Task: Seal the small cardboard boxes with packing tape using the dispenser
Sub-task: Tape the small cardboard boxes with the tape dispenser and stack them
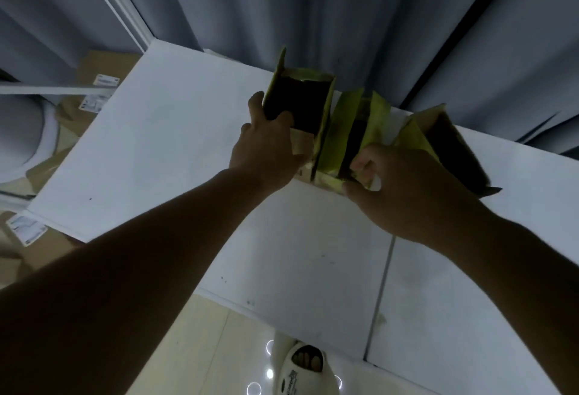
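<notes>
Three small cardboard boxes stand in a row with flaps open at the far edge of a white table (175,143). My left hand (266,147) grips the near wall of the left box (300,103), thumb inside its dark opening. My right hand (404,187) holds the near end of the middle box (347,137), fingers curled at its flap. The right box (451,147) leans to the right, behind my right hand and untouched. No tape dispenser is in view.
Grey curtains (313,12) hang right behind the boxes. Flattened cardboard with white labels (97,87) lies on the floor to the left. A second white tabletop (470,316) adjoins on the right. My sandalled foot (300,369) stands below the table's front edge.
</notes>
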`<act>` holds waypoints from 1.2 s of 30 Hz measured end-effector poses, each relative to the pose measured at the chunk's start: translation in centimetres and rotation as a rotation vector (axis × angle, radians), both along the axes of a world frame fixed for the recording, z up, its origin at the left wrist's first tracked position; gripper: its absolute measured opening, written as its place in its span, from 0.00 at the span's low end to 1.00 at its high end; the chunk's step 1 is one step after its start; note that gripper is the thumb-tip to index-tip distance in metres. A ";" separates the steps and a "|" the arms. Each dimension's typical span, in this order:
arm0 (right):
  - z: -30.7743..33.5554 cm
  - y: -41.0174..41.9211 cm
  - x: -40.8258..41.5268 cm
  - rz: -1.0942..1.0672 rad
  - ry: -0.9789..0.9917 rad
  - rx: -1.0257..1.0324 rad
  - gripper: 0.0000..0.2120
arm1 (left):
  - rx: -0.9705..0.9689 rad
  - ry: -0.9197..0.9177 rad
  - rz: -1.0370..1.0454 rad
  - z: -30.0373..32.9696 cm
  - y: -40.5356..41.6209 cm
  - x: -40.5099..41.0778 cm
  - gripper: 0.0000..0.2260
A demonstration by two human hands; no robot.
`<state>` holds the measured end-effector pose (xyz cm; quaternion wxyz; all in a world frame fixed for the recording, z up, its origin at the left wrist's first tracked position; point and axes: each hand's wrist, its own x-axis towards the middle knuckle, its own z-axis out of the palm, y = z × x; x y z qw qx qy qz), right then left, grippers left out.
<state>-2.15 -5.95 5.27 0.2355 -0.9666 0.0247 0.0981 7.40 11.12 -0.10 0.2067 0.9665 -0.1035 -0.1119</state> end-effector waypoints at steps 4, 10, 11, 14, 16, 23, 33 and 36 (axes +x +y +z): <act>0.1 0.9 0.1 0.021 -0.002 -0.024 0.15 | -0.031 -0.105 -0.030 0.1 1.3 -0.1 0.13; 0.6 3.4 -1.7 0.073 -0.018 -0.046 0.16 | 0.046 -0.157 -0.050 2.3 4.5 -4.0 0.12; 0.7 4.0 -2.3 0.084 -0.020 -0.049 0.17 | 0.066 -0.160 -0.047 2.7 5.3 -5.0 0.13; 1.6 6.1 -4.7 0.139 -0.035 -0.041 0.18 | 0.109 -0.140 0.004 3.9 8.1 -8.6 0.16; 2.4 7.2 -7.0 0.167 -0.046 -0.027 0.17 | 0.143 -0.116 0.043 4.8 9.6 -11.7 0.18; 6.9 10.0 -17.1 0.254 -0.064 -0.007 0.14 | 0.160 -0.022 0.101 10.5 13.0 -24.2 0.21; 22.7 14.4 -28.8 0.360 -0.210 -0.115 0.15 | 0.152 -0.102 0.125 27.4 18.7 -38.4 0.16; 29.7 15.9 -32.3 0.390 -0.258 -0.161 0.15 | 0.116 -0.146 0.160 34.7 20.6 -42.5 0.20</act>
